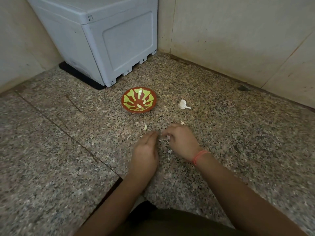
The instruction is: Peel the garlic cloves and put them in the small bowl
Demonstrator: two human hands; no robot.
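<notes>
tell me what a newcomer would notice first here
The small red-brown bowl with yellow-green splashes stands out mid-frame on the speckled granite surface, holding peeled garlic cloves. Just right of it lies a white garlic bulb remnant. Nearer the camera, the left hand and right hand meet over pale skin scraps, and a big grey plastic box stands behind the bowl.

Grey plastic box (105, 36) on granite floor (51, 142)

Your left hand (144, 150) and right hand (181, 142) sit close together, fingertips almost meeting, fingers curled inward and blurred; both forearms reach forward.
</notes>
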